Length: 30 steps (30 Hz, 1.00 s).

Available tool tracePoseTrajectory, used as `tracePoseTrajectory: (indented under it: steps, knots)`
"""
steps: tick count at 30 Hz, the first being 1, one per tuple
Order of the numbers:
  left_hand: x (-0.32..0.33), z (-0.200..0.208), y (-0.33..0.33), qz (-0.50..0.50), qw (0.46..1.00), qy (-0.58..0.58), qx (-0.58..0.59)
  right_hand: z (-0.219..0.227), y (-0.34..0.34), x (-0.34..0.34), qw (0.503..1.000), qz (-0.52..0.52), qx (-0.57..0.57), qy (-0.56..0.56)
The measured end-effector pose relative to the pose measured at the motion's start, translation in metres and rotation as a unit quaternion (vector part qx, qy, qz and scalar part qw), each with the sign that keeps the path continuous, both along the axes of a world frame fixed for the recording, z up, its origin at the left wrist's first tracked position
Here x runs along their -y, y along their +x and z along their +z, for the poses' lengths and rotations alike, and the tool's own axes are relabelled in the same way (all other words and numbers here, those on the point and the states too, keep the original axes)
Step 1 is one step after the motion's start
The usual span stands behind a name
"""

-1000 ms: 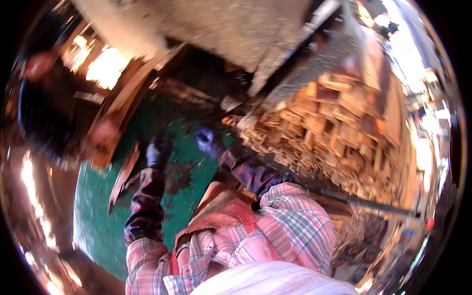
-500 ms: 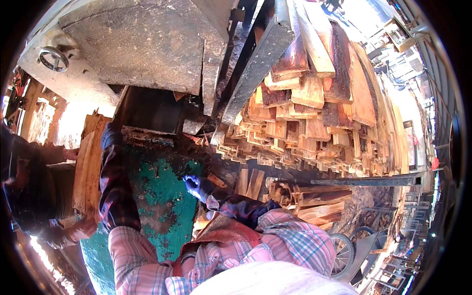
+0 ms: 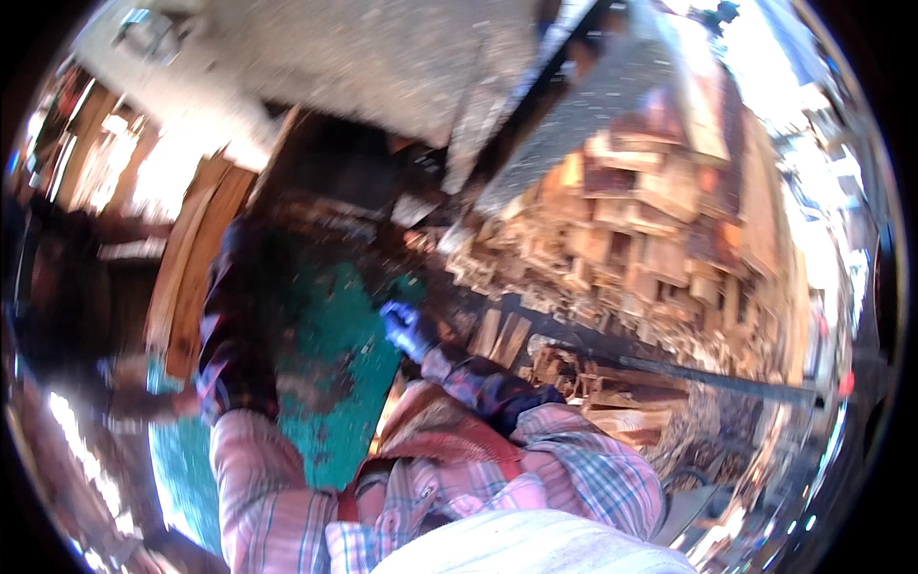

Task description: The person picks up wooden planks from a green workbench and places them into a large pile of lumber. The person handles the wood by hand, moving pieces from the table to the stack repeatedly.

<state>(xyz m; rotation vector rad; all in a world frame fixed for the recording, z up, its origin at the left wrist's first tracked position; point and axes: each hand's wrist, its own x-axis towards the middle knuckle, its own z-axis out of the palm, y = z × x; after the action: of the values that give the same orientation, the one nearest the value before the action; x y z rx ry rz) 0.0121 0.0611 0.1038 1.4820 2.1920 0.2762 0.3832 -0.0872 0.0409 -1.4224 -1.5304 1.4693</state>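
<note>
My left arm, in a dark plaid oversleeve, reaches forward along the left side of the green table point(image 3: 335, 402). My left hand point(image 3: 246, 232) is a dark blur beside the upright wooden boards point(image 3: 196, 273); its fingers cannot be made out. A co-worker at the left has a hand point(image 3: 177, 405) near the lower end of these boards. My right hand point(image 3: 407, 331), in a blue glove, hovers over the table's right edge. Its fingers are curled in, and nothing shows in them.
A large grey machine housing point(image 3: 316, 57) with a handwheel point(image 3: 150, 36) stands ahead. A big stack of sawn boards point(image 3: 669, 191) rises at the right, behind a metal beam point(image 3: 583, 105). Offcuts point(image 3: 631, 392) lie below a dark rail point(image 3: 727, 380).
The view has swung, shifting the machine and stack right and blurring the picture. The boards at the left stand a little more tilted. My right hand stays curled by the table edge.
</note>
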Motion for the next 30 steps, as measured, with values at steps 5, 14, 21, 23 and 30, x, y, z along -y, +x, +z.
tracePoseTrajectory:
  steps: [5,14,21,23,30]
  knots:
    - [0.077,-0.001,-0.014,0.146,0.963,-0.026,0.226,0.039,-0.006,0.001,0.995,-0.007,-0.082,-0.057]
    - [0.356,0.021,0.104,0.144,0.814,0.107,0.552,0.003,-0.008,-0.009,0.995,-0.015,-0.021,-0.099]
    - [0.506,0.082,0.195,0.122,0.787,0.005,0.604,0.096,-0.031,0.082,0.898,-0.046,-0.209,-0.386]
    - [0.536,0.08,0.199,0.047,0.79,-0.079,0.606,0.053,0.002,0.107,0.84,-0.082,-0.297,-0.446]
    - [0.583,0.043,0.209,0.071,0.827,-0.123,0.545,0.009,0.206,0.181,0.868,-0.271,-0.3,-0.289]
